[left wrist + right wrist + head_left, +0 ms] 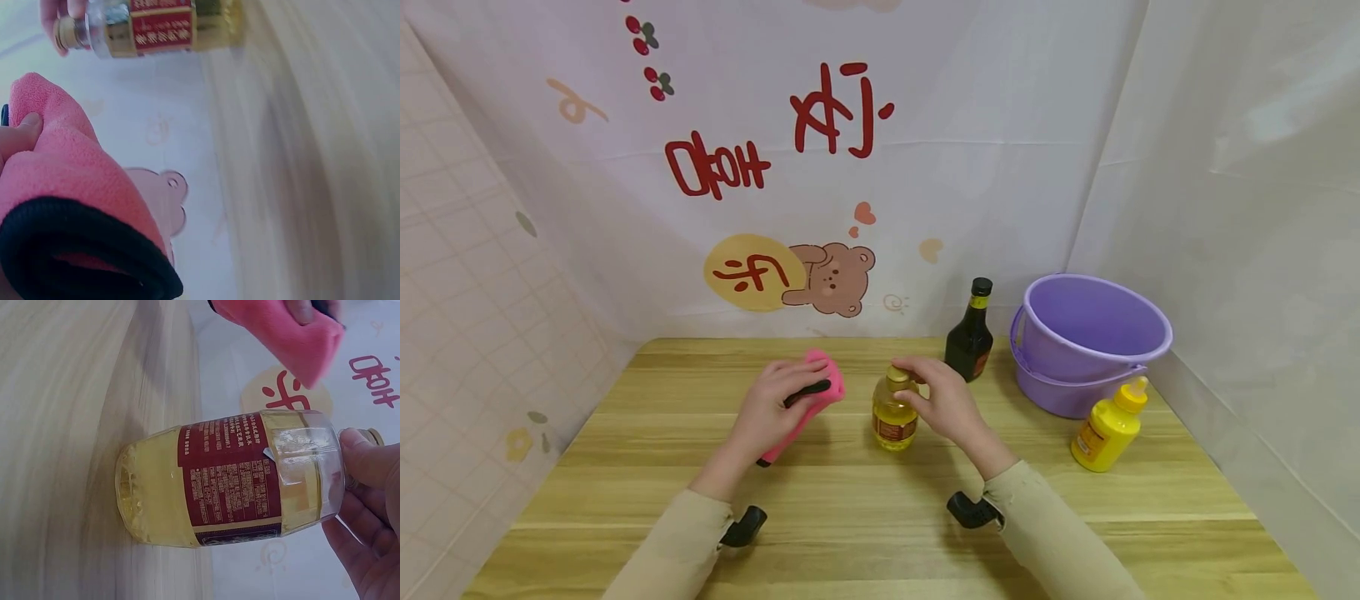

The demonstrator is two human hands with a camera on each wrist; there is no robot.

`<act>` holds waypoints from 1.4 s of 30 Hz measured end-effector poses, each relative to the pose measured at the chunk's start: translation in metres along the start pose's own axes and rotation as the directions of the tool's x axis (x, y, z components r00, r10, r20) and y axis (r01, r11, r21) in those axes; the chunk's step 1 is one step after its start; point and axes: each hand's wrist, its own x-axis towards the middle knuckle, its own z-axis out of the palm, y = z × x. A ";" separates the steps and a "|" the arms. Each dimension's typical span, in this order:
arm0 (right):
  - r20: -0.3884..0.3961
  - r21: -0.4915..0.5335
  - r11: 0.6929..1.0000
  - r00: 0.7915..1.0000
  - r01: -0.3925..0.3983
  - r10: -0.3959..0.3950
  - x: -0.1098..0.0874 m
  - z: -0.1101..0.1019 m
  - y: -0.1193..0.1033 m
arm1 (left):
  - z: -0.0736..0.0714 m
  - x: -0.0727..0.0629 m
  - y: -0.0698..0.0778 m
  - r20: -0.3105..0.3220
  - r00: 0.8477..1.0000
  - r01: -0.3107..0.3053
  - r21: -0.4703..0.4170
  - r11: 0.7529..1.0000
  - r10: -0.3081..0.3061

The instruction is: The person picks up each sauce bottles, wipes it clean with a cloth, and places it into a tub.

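A pink cloth (828, 385) with black edging is bunched in my left hand (773, 406), fingers and thumb curled round it. One folded end of the pink cloth (94, 169) hangs down in the left wrist view. By its gold cap, my right hand (946, 402) grips a clear bottle of yellow cooking oil (895, 427). In the right wrist view the oil bottle (231, 481) shows a red printed label, with thumb and fingers round its neck. The cloth is a short way left of the bottle.
Behind the oil bottle stands a dark sauce bottle (968, 343) with a black cap. To the right are a purple bucket (1060, 392) and a yellow squeeze bottle (1107, 435). A printed curtain (985, 200) hangs along the back edge of the wooden table (850, 533).
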 end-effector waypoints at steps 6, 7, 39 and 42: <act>0.002 0.013 1.000 1.000 -0.003 0.003 0.000 -0.002 0.002 | 0.011 0.015 0.010 -0.013 0.997 -0.075 -0.050 0.996 0.074; 0.000 0.018 1.000 1.000 0.000 0.000 0.000 -0.002 0.002 | 0.013 0.017 0.012 -0.010 0.997 -0.079 -0.058 0.995 0.078; 0.055 0.356 0.902 0.969 -0.245 0.242 -0.006 0.004 0.015 | 0.048 0.028 0.022 0.031 0.977 -0.208 -0.052 0.977 0.210; 0.049 0.356 0.904 0.971 -0.236 0.235 -0.006 0.005 0.014 | 0.050 0.026 0.020 0.033 0.975 -0.219 -0.052 0.974 0.221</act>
